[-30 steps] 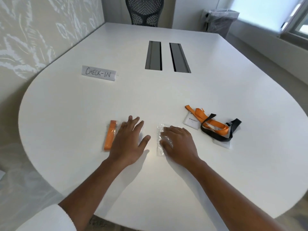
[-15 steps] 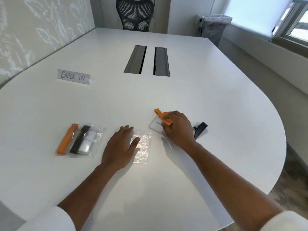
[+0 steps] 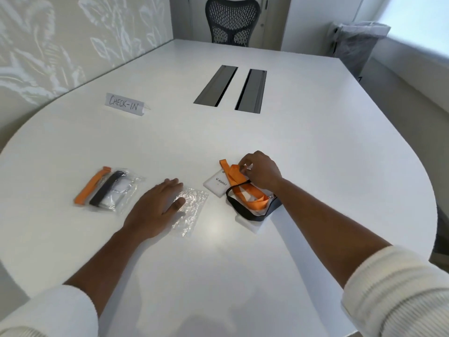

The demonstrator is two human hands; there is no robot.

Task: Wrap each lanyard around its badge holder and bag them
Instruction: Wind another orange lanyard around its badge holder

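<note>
**Orange strap pinched, crinkled bag pinned**

Head view: right hand [image 3: 260, 172] pinching flat woven orange lanyard [image 3: 234, 177] above rectangular white badge holder [image 3: 217, 184]. Black lanyard [image 3: 245, 212] looped beneath. Left hand [image 3: 155, 206] flat, fingers straight, pressing crinkly clear bag [image 3: 192, 210] on smooth white table [image 3: 315, 166]. Filled glossy bag [image 3: 109, 189] well left.

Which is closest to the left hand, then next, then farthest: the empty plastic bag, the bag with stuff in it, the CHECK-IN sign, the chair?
From the left hand:
1. Empty plastic bag, under its fingertips.
2. Filled bag, to its left.
3. CHECK-IN sign, farther back, left.
4. Chair, at the table's far end.
</note>
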